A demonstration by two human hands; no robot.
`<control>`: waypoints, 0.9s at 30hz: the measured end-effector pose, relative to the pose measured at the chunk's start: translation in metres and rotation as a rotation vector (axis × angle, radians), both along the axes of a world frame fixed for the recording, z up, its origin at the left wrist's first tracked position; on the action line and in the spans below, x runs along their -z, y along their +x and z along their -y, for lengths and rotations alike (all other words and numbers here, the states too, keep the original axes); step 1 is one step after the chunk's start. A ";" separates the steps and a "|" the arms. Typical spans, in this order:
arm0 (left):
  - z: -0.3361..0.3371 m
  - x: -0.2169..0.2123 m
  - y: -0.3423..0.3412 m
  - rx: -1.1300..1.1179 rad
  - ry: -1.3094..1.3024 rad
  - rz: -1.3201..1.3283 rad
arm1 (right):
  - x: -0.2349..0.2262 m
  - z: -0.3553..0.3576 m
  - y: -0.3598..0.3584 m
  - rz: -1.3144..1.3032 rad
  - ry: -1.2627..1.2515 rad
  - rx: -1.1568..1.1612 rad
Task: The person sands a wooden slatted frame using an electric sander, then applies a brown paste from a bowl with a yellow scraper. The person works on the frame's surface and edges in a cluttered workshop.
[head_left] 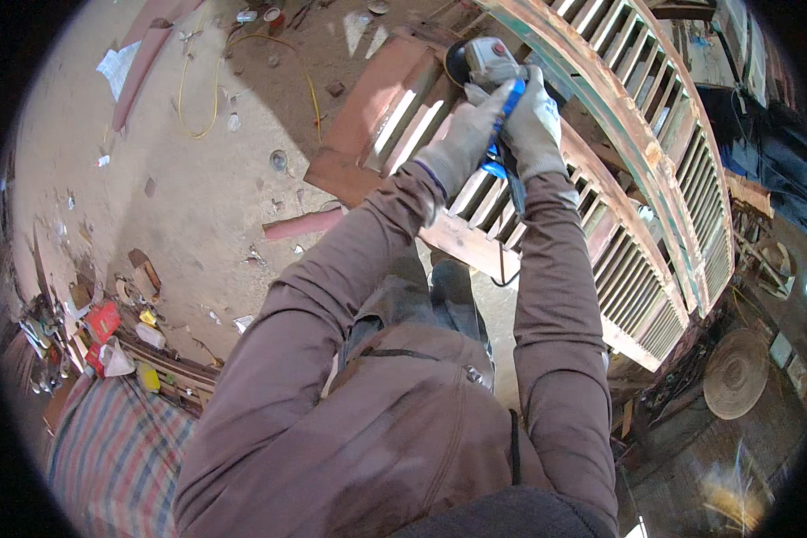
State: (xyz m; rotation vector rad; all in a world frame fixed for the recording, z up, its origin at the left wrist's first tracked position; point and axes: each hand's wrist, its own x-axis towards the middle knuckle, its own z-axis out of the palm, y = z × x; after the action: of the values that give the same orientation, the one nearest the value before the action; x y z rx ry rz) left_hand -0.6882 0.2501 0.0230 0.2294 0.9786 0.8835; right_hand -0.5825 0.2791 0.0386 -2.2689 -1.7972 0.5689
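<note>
Both hands wear pale grey work gloves and grip one angle grinder [491,56] with a blue body and a silver head. My left hand [464,134] is closed around it from the left; my right hand [533,124] is wrapped around it from the right. The grinder's round disc [457,65] points left, over the far end of a louvered wooden shutter [462,244]. Whether the disc touches the wood, I cannot tell. Bare wood and reddish-brown paint show on this shutter. My forearms hide part of its slats.
A second louvered shutter [663,166] with greenish edges lies beyond, to the right. A yellow cord [312,88] trails over the dusty floor at far left. Checked cloth [121,448] and a red box [104,320] sit at near left. A round woven disc [735,374] lies at right.
</note>
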 end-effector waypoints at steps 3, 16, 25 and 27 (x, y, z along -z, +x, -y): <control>0.020 -0.007 0.027 0.088 -0.002 -0.038 | 0.005 0.026 0.039 -0.057 -0.033 0.034; 0.100 0.018 0.176 0.518 -0.024 -0.026 | 0.021 0.157 0.188 -0.006 0.081 0.342; 0.131 0.009 0.246 0.731 0.112 -0.004 | 0.007 0.199 0.246 -0.357 0.143 0.579; 0.123 0.014 0.243 0.697 0.142 -0.057 | -0.006 0.191 0.236 -0.398 0.127 0.587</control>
State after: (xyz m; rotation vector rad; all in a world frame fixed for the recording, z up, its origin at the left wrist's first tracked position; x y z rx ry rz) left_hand -0.4451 0.1270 0.0091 0.6740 0.8036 0.3045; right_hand -0.3468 0.0883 0.0444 -2.2380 -0.9005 0.6956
